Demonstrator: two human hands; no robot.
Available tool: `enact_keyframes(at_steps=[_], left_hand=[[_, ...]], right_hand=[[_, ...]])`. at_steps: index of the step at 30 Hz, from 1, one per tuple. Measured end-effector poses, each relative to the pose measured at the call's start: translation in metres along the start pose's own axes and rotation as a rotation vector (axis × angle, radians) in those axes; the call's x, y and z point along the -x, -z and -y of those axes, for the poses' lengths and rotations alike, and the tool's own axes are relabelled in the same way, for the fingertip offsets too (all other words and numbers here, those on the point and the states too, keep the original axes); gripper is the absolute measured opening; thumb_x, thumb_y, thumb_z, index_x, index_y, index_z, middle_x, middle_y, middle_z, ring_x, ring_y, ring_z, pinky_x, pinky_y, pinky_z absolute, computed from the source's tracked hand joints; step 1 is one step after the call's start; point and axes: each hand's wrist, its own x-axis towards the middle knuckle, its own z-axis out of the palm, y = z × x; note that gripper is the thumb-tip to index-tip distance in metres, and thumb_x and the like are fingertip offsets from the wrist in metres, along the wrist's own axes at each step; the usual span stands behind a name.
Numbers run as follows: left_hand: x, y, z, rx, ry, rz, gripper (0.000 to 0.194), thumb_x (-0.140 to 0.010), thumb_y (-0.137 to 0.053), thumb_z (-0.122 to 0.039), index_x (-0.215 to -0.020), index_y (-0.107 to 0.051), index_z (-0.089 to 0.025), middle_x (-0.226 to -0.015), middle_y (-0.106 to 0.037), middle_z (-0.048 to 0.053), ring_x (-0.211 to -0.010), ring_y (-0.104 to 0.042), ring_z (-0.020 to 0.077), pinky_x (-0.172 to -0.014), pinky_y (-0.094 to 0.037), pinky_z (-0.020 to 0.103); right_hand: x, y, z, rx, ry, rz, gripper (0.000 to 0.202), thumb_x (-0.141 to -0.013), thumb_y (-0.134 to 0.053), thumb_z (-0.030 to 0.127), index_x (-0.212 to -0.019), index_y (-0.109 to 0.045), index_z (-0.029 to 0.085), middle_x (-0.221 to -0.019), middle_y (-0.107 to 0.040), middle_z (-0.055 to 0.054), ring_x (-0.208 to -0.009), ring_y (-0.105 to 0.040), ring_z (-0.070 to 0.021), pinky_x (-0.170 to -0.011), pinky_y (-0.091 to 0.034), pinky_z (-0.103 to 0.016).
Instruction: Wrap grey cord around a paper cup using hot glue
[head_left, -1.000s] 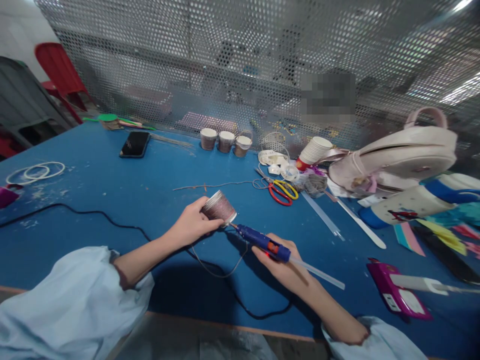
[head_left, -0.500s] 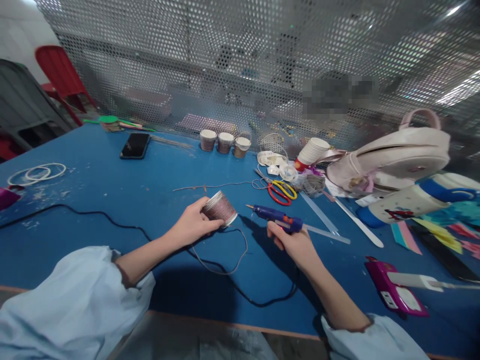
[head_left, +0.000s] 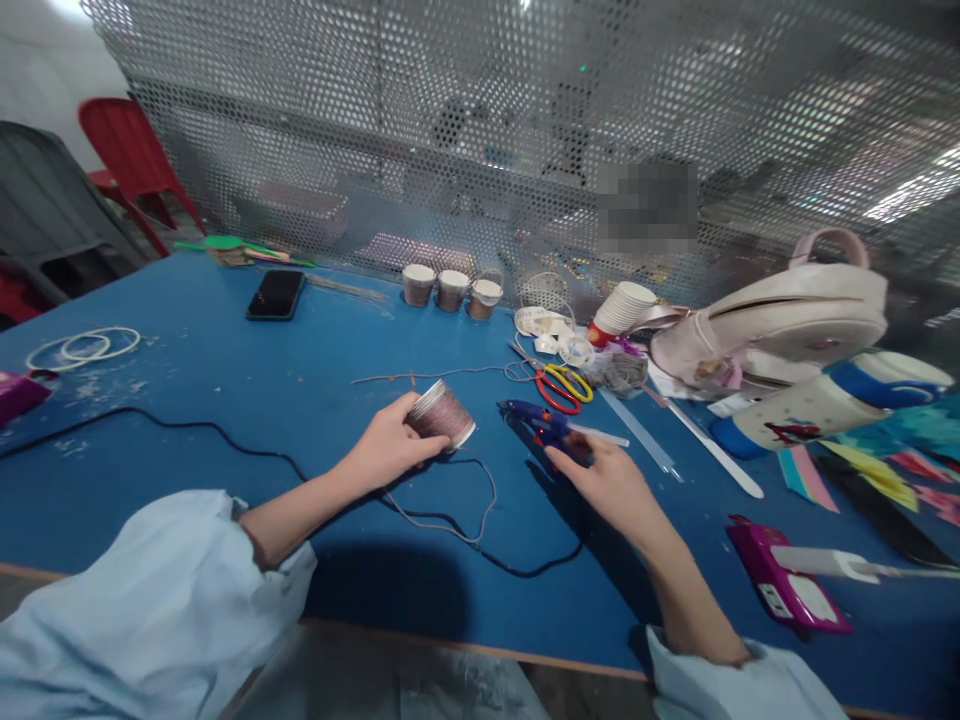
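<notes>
Cup: small paper cup wrapped in brownish-pink cord [head_left: 442, 414], tipped on its side near the middle of the blue table [head_left: 225, 400], mouth facing right toward the glue gun.
Left hand [head_left: 386, 450]: closed around the cup's base end, thumb on top, fingers underneath, holding it just off the surface.
Right hand [head_left: 609, 485]: fingers loosely curled on the handle of the blue hot-glue gun [head_left: 544, 425]; whether the grip is firm or only resting, I cannot tell.
Glue gun axis: long axis runs left to right, nozzle pointing at the cup's open rim, clear glue stick sticking out of the back toward the right edge.
Key relation: nozzle tip and cup rim are near but apart, with a bare strip of table between; the cup lies left of the gun, and the left hand is the one on it.
Cord: a loose grey strand [head_left: 480, 500] loops from the cup toward the near edge, crossing the black power cable [head_left: 225, 440].
Beyond: red and yellow scissors [head_left: 562, 385] lie past the gun, toward the far edge.
</notes>
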Motion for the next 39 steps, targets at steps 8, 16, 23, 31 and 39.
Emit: enact_keyframes(at_steps=[8, 16, 23, 31, 39], left_hand=[[0.000, -0.003, 0.005, 0.011, -0.033, -0.019, 0.029, -0.067, -0.067, -0.032, -0.080, -0.044, -0.021, -0.044, -0.051, -0.009, -0.039, -0.049, 0.0104, -0.037, -0.034, 0.019], [-0.002, -0.002, 0.011, -0.086, -0.124, -0.131, 0.027, -0.067, -0.066, -0.035, -0.078, -0.046, -0.020, -0.050, -0.044, -0.010, -0.045, -0.045, 0.0092, -0.044, -0.032, 0.019], [0.001, -0.005, 0.009, -0.148, -0.143, -0.131, 0.024, -0.067, -0.064, -0.030, -0.073, -0.042, -0.021, -0.052, -0.037, -0.010, -0.047, -0.035, 0.0081, -0.045, -0.027, 0.020], [0.001, -0.006, 0.009, -0.179, -0.135, -0.105, 0.025, -0.065, -0.065, -0.031, -0.069, -0.042, -0.021, -0.053, -0.037, -0.009, -0.050, -0.037, 0.0093, -0.048, -0.027, 0.020], [0.003, -0.006, 0.009, -0.189, -0.138, -0.053, 0.030, -0.066, -0.067, -0.035, -0.068, -0.040, -0.021, -0.054, -0.037, -0.009, -0.050, -0.036, 0.0090, -0.048, -0.027, 0.021]], right_hand=[[0.031, 0.009, 0.048, -0.197, 0.196, 0.152, 0.021, -0.087, -0.052, 0.038, -0.075, -0.055, 0.021, -0.068, -0.059, 0.000, -0.062, -0.054, -0.0150, -0.060, -0.042, -0.026], [-0.010, -0.060, 0.078, -0.636, 0.166, 0.235, 0.027, -0.075, -0.061, 0.023, -0.101, -0.053, 0.018, -0.100, -0.065, -0.008, -0.092, -0.063, -0.0181, -0.083, -0.049, -0.034], [0.001, -0.063, 0.081, -0.643, 0.124, 0.262, 0.016, -0.080, -0.056, 0.031, -0.085, -0.055, 0.016, -0.070, -0.061, 0.000, -0.050, -0.053, -0.0091, -0.048, -0.044, -0.021], [0.011, -0.055, 0.078, -0.427, 0.312, 0.074, 0.012, -0.086, -0.052, 0.026, -0.078, -0.060, 0.019, -0.067, -0.056, -0.001, -0.059, -0.051, -0.0132, -0.058, -0.041, -0.025], [0.011, -0.054, 0.074, -0.288, 0.472, -0.017, 0.019, -0.092, -0.045, 0.026, -0.084, -0.061, 0.019, -0.072, -0.059, -0.004, -0.062, -0.054, -0.0152, -0.060, -0.040, -0.027]])
